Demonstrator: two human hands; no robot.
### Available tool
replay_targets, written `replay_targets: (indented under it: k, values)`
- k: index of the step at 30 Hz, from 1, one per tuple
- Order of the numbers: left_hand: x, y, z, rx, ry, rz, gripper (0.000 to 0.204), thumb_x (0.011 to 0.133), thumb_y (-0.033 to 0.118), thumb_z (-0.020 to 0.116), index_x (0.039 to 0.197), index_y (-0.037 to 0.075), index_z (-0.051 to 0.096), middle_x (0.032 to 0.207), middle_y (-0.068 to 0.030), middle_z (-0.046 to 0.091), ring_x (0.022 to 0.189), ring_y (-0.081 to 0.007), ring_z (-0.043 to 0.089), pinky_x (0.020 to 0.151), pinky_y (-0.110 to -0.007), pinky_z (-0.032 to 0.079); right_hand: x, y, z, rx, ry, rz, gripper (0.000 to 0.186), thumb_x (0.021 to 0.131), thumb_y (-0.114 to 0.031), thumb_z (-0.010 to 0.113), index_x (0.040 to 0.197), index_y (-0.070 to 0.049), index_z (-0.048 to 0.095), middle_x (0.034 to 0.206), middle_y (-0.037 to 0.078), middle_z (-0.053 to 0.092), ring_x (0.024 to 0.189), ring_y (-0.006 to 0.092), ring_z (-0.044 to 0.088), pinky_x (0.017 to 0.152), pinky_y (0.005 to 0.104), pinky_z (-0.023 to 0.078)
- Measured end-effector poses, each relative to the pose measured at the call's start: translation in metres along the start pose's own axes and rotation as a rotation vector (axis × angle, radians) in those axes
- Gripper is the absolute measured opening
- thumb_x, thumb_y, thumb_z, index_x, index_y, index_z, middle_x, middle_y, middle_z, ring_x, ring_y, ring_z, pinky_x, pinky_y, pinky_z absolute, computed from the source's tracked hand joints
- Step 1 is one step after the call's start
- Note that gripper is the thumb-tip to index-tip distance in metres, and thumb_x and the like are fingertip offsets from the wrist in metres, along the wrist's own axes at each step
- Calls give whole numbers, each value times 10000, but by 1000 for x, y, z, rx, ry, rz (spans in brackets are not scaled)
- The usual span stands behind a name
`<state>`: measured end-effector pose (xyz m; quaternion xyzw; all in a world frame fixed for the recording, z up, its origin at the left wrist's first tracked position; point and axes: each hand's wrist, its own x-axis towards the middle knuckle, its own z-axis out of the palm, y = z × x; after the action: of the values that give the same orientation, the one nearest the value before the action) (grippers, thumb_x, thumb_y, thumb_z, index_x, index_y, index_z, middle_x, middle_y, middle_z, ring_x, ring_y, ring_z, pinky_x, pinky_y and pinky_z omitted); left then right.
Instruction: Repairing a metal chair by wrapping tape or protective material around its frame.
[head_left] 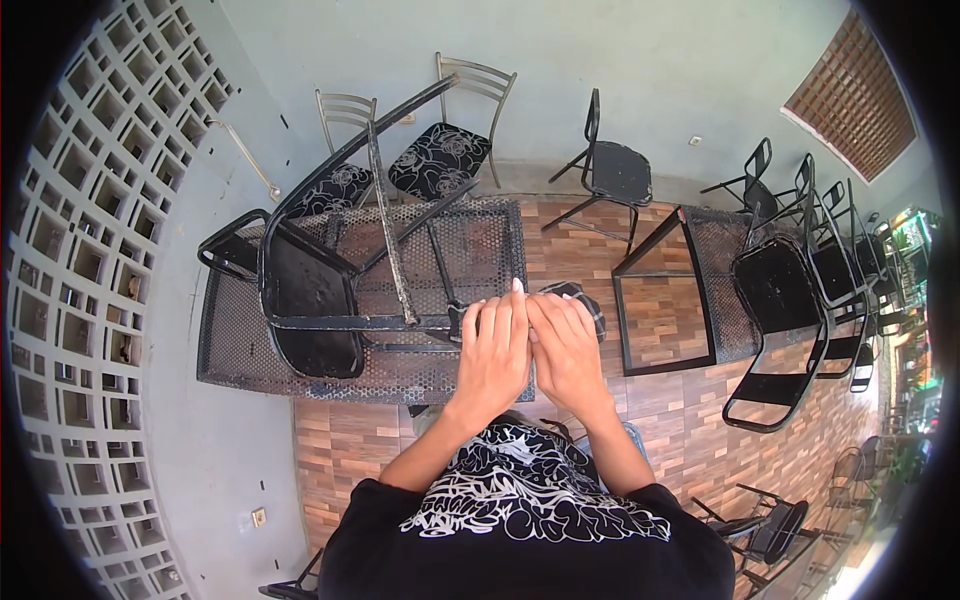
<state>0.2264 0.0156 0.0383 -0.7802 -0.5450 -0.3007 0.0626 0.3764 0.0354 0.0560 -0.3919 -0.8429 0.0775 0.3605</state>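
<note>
My left hand (494,350) and my right hand (564,355) meet side by side, fingers curled over a dark checked cloth (585,300) at the end of a black chair frame. The chair (312,352), with scuffed paint and bare metal on one leg, lies tipped over on a black perforated metal table (235,330), its legs angled up to the left of my hands. What lies inside the cloth under my fingers is hidden.
Two patterned chairs (440,160) and a black chair (622,175) stand by the wall (540,70). At right, black chairs (775,280) are heaped around another table (715,350). A lattice block wall (90,300) is left; wood-patterned floor (660,410) surrounds the tables.
</note>
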Motion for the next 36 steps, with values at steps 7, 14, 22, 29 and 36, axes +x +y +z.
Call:
replay_targets:
  k: [7,14,22,29,36]
  values:
    - [0,-2,4,-88,37,-7,695,929,137,655,1534,-142,456,1323,-214,618,1241,-345,586,1151,-503,413,-1,1,-1,-3,4,-5,478,925,-11,612,1402,29,611,1346,183,654,1288,373,606,1163,520,397]
    - [-4,-9,4,-176,65,-3,742,909,140,689,1556,-126,441,1337,-218,616,1258,-355,584,1153,-498,409,-1,-6,4,-48,11,22,483,919,-23,605,1399,28,611,1349,183,644,1294,359,598,1179,550,362]
    - [-10,-29,-4,-224,51,34,749,891,96,690,1552,-139,427,1333,-240,610,1248,-383,591,1136,-508,421,2,-17,21,-91,9,48,505,913,-16,597,1418,4,610,1363,161,640,1303,339,591,1195,540,337]
    - [-20,-57,-18,-221,38,40,769,889,82,699,1565,-143,409,1315,-236,609,1228,-386,589,1126,-515,424,12,-37,42,-96,-3,45,504,908,-44,609,1409,9,611,1353,151,652,1308,325,590,1194,532,341]
    - [-21,-69,-26,-238,-10,69,757,920,100,683,1571,-155,392,1264,-226,613,1209,-355,593,1113,-483,440,16,-46,48,-100,-29,75,508,901,-54,621,1405,13,610,1357,148,650,1318,316,584,1202,521,342]
